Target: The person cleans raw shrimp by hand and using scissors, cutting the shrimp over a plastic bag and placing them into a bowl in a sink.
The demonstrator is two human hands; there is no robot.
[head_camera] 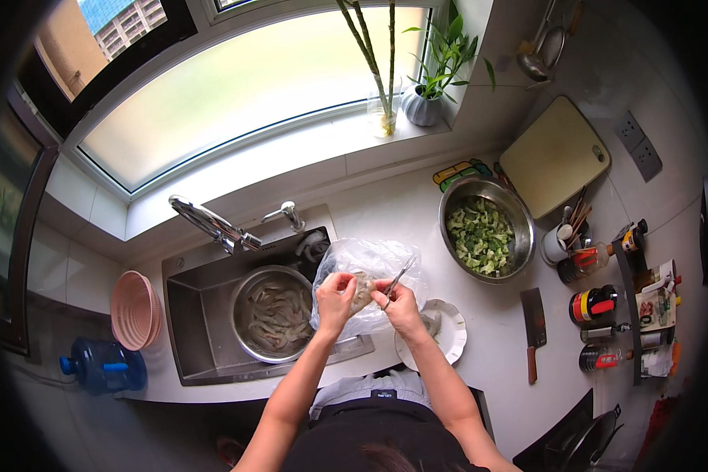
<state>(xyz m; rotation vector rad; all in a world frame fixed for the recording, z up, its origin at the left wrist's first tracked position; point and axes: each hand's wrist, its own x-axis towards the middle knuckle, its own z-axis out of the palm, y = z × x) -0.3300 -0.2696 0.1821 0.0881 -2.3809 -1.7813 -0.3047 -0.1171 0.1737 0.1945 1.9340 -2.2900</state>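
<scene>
Over a clear plastic bag (383, 251), my left hand (335, 301) pinches what looks like a raw shrimp (363, 289). My right hand (400, 308) holds a pair of small metal scissors (401, 273), blades pointing up and away, while its thumb and finger touch the shrimp's right end. To the left, a stainless steel bowl (240, 340) full of raw grey shrimp (277, 315) sits in the sink (203, 330). A white plate (452, 345) with some shrimp (432, 323) on it lies partly beneath my right wrist. The bag's contents are partly hidden by my hands.
A steel bowl (528, 239) of chopped green vegetables (479, 236) stands at right, near a cleaver (533, 330). Beyond are a cutting board (554, 156) and several sauce bottles (593, 304). The faucet (212, 227), pink basket (134, 310) and blue water jug (109, 366) are left.
</scene>
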